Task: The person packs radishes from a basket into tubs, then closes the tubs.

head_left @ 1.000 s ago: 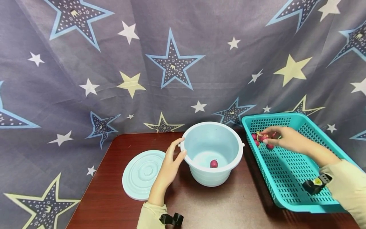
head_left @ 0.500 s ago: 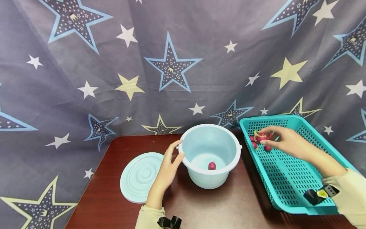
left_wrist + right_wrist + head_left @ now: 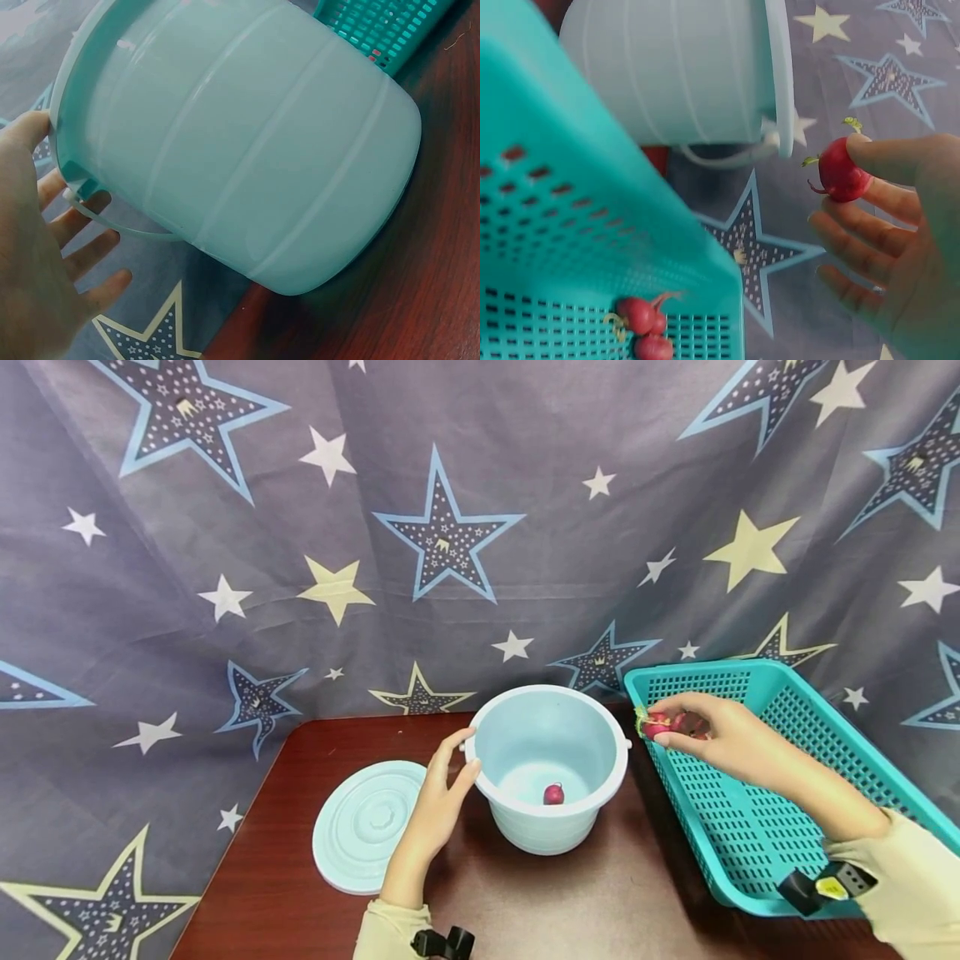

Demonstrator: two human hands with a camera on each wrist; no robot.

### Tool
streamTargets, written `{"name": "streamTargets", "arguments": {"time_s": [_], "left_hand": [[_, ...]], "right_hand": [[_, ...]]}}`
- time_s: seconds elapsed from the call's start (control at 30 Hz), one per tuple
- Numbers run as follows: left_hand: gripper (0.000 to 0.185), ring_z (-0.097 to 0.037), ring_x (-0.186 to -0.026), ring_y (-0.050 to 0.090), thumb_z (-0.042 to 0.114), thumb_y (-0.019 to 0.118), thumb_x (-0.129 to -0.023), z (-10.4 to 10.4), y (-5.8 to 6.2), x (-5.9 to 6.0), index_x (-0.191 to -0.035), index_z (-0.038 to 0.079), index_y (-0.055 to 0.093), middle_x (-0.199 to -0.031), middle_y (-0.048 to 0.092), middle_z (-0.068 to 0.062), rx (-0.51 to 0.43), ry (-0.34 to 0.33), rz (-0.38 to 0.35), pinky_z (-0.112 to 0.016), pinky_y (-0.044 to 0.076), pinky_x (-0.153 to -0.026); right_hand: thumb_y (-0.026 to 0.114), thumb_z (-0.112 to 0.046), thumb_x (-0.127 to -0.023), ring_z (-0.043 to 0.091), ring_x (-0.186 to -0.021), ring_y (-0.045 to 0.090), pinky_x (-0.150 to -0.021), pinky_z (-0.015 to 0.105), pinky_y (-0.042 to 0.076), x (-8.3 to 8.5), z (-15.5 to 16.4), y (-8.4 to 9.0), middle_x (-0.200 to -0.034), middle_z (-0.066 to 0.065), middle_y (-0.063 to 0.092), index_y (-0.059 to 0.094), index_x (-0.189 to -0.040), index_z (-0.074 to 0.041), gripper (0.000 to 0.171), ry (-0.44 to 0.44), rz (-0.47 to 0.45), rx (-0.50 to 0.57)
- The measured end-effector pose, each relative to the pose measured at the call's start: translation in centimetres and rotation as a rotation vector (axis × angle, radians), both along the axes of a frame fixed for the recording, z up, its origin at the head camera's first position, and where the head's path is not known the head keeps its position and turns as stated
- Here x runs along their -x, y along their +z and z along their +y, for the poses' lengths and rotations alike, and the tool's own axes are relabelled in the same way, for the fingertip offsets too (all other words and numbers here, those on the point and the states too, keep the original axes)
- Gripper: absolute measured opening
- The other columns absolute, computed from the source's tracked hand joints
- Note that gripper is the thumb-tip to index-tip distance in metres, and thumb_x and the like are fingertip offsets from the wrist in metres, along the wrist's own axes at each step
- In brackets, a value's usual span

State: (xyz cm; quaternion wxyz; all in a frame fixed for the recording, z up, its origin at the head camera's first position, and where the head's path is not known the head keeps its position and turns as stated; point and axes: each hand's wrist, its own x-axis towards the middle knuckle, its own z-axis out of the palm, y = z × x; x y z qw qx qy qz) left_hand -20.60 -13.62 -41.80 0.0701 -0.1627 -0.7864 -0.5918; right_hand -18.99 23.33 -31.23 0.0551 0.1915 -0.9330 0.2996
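My right hand [image 3: 712,731] pinches a red radish [image 3: 841,171] with short green stem stubs and a thin root. In the head view it is above the left rim of the turquoise basket [image 3: 678,806]; in the right wrist view the radish hangs beyond the basket wall. My left hand [image 3: 442,785] rests spread at the left rim of the pale blue bucket [image 3: 547,835], its fingers near the handle joint [image 3: 82,184]. One radish [image 3: 553,794] lies on the bucket's bottom. Several more radishes [image 3: 637,315] lie in the basket, partly hidden by my right hand in the head view.
A round pale blue lid [image 3: 367,827] lies on the brown table [image 3: 255,868], left of the bucket. The basket stands close to the bucket's right side. A grey star-patterned cloth [image 3: 450,635] hangs behind the table. The bucket's wire-like handle [image 3: 135,232] hangs down.
My right hand has lifted a radish from the basket's far left corner and moved left over the basket rim. My left hand stays at the bucket rim. The head view has shifted slightly.
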Motion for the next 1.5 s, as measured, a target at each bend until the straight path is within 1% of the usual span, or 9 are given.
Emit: {"name": "streamTargets", "arguments": {"time_s": [0.27, 0.43, 0.53, 0.63, 0.87, 1.03, 1.23, 1.43, 1.5], "left_hand": [[0.044, -0.023, -0.116, 0.052, 0.027, 0.055, -0.102, 0.0, 0.0, 0.1, -0.145, 0.023, 0.046, -0.144, 0.044, -0.005, -0.007, -0.004, 0.003, -0.051, 0.042, -0.098], [0.044, -0.024, -0.117, 0.051, 0.027, 0.054, -0.102, 0.1, 0.1, 0.0, -0.145, 0.021, 0.046, -0.145, 0.044, -0.006, 0.004, -0.006, 0.011, -0.049, 0.041, -0.100], [0.044, -0.024, -0.116, 0.050, 0.026, 0.055, -0.102, 0.1, 0.2, -0.1, -0.145, 0.020, 0.046, -0.145, 0.044, -0.006, 0.004, -0.004, 0.007, -0.049, 0.040, -0.100], [0.044, -0.025, -0.118, 0.049, 0.025, 0.054, -0.102, 0.2, 0.2, -0.2, -0.145, 0.020, 0.046, -0.146, 0.043, -0.006, 0.002, -0.001, 0.008, -0.050, 0.039, -0.101], [0.044, -0.031, -0.119, 0.050, 0.025, 0.054, -0.102, 0.4, -0.1, 0.0, -0.145, 0.020, 0.046, -0.145, 0.044, -0.007, -0.012, -0.013, 0.010, -0.053, 0.039, -0.101], [0.044, -0.028, -0.117, 0.051, 0.025, 0.054, -0.102, 0.4, -0.1, 0.0, -0.145, 0.020, 0.046, -0.144, 0.045, -0.007, -0.009, -0.010, 0.011, -0.052, 0.039, -0.101], [0.044, -0.026, -0.117, 0.051, 0.024, 0.054, -0.102, 0.3, -0.1, -0.1, -0.145, 0.019, 0.046, -0.143, 0.046, -0.007, -0.013, -0.001, 0.019, -0.053, 0.039, -0.101], [0.044, -0.025, -0.116, 0.050, 0.025, 0.054, -0.102, 0.2, 0.0, -0.2, -0.145, 0.019, 0.046, -0.143, 0.046, -0.007, -0.008, 0.003, 0.025, -0.053, 0.039, -0.101], [0.044, -0.024, -0.116, 0.051, 0.025, 0.055, -0.102, 0.1, 0.0, -0.1, -0.145, 0.019, 0.046, -0.143, 0.045, -0.007, -0.004, 0.003, 0.023, -0.052, 0.039, -0.101]], "right_hand": [[0.071, -0.034, -0.093, 0.017, -0.087, 0.059, -0.072, 0.036, 0.051, -0.2, -2.2, 0.3, -0.099, -0.002, 0.066, 0.067, -0.123, -0.015, 0.036, 0.001, 0.013, 0.018], [0.070, -0.035, -0.093, 0.016, -0.084, 0.058, -0.068, 0.032, 0.049, 0.0, -3.4, 0.2, -0.099, -0.004, 0.065, 0.068, -0.121, -0.019, 0.032, 0.033, 0.009, 0.057], [0.071, -0.034, -0.092, 0.014, -0.085, 0.057, -0.069, 0.030, 0.047, 0.2, -4.0, -0.1, -0.096, -0.007, 0.064, 0.068, -0.120, -0.021, 0.031, 0.075, 0.028, 0.073], [0.072, -0.031, -0.092, 0.013, -0.089, 0.057, -0.074, 0.031, 0.048, 0.4, -4.7, -0.3, -0.098, -0.009, 0.064, 0.067, -0.122, -0.019, 0.032, 0.128, 0.033, 0.083], [0.073, -0.028, -0.092, 0.015, -0.096, 0.058, -0.077, 0.033, 0.050, 0.6, -6.5, -0.3, -0.101, -0.009, 0.064, 0.067, -0.122, -0.017, 0.033, 0.221, 0.006, 0.086], [0.073, -0.028, -0.091, 0.015, -0.096, 0.060, -0.080, 0.032, 0.050, 1.4, -8.2, -1.2, -0.104, -0.010, 0.065, 0.068, -0.122, -0.015, 0.034, 0.281, 0.001, 0.080], [0.074, -0.025, -0.090, 0.013, -0.093, 0.060, -0.082, 0.034, 0.051, 2.1, -10.1, -1.9, -0.105, -0.008, 0.066, 0.068, -0.120, -0.012, 0.033, 0.289, 0.007, 0.052], [0.074, -0.024, -0.091, 0.015, -0.090, 0.059, -0.077, 0.032, 0.050, 2.7, -11.2, -2.6, -0.105, -0.006, 0.066, 0.068, -0.118, -0.011, 0.031, 0.287, -0.021, 0.041], [0.074, -0.024, -0.091, 0.016, -0.090, 0.060, -0.077, 0.034, 0.051, 2.9, -11.5, -2.7, -0.104, -0.005, 0.066, 0.068, -0.117, -0.011, 0.031, 0.279, -0.023, 0.039]]}}
